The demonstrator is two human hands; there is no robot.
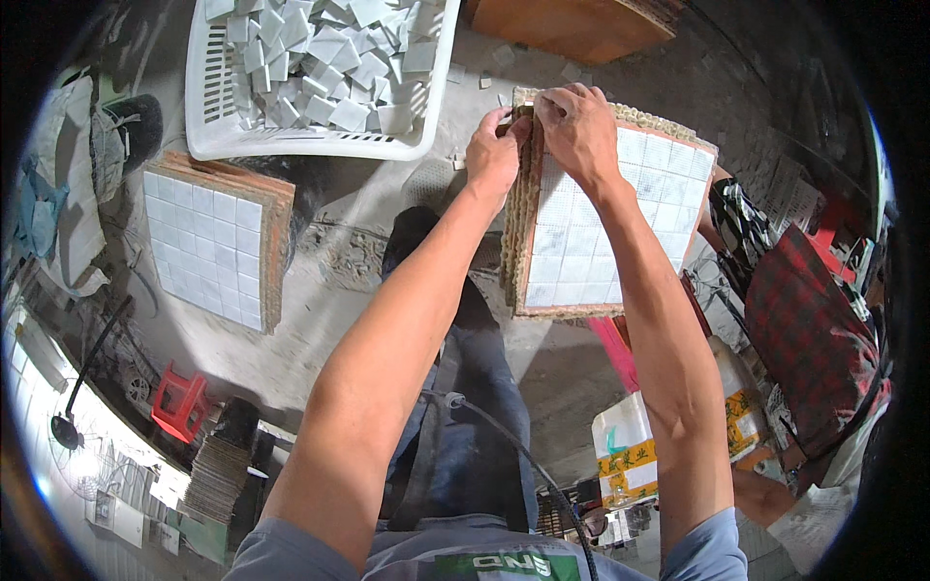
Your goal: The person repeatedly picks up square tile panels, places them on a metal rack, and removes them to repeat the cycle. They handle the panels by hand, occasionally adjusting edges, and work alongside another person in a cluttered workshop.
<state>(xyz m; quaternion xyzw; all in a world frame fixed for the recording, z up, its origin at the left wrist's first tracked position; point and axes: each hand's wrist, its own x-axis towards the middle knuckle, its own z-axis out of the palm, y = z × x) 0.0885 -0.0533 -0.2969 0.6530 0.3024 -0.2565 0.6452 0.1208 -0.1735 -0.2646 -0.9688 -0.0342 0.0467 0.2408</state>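
A thick stack of boards (519,232) stands ahead to the right, with a square-patterned sheet of pale grey-white tiles (572,266) on its top. My left hand (494,157) is at the far left corner of the stack, thumb and fingers curled together by its rough edge. Right beside it, my right hand (578,136) bends over the far edge of the tile sheet with its fingers drawn in and pointing down. What either hand pinches is hidden behind the fingers. The fingertips of both hands are close together.
A white plastic basket (197,107) full of loose pale tiles (329,53) stands far left. Below it lies another tiled board stack (208,237). A red stool (179,402) is at lower left, a taped carton (630,450) at lower right. A cable (513,441) hangs before me.
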